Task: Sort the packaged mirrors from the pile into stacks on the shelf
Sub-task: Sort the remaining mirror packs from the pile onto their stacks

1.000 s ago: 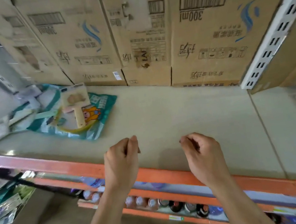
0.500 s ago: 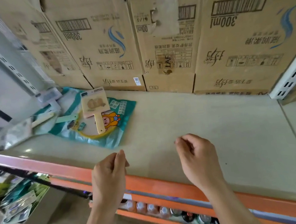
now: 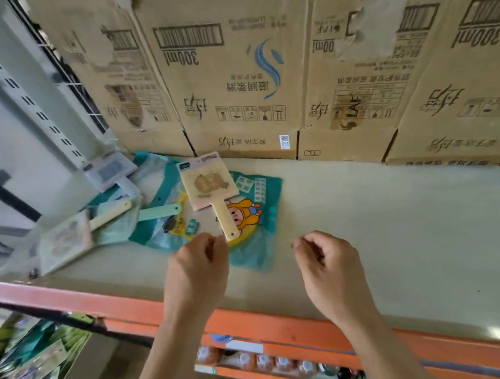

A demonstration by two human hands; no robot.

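A pile of packaged mirrors lies at the left of the pale shelf [image 3: 389,218]. On top, a cream square hand mirror [image 3: 209,184] rests on a teal cartoon package [image 3: 255,217], handle pointing toward me. More packaged mirrors [image 3: 65,242] and a white one [image 3: 109,171] lie further left. My left hand [image 3: 198,274] hovers just short of the cream mirror's handle tip, fingers curled loosely, holding nothing. My right hand [image 3: 328,265] hovers over bare shelf to the right, fingers curled, empty.
Cardboard cartons [image 3: 228,81] line the back of the shelf. An orange rail [image 3: 292,327] edges the front, with bottles [image 3: 264,359] on the shelf below. A box of packaged goods [image 3: 33,367] stands on the floor at lower left. A slotted upright [image 3: 16,89] rises at left.
The view has swung left and closer to the pile. My left hand has moved up toward the cream mirror's handle. My right hand stays curled over the shelf.
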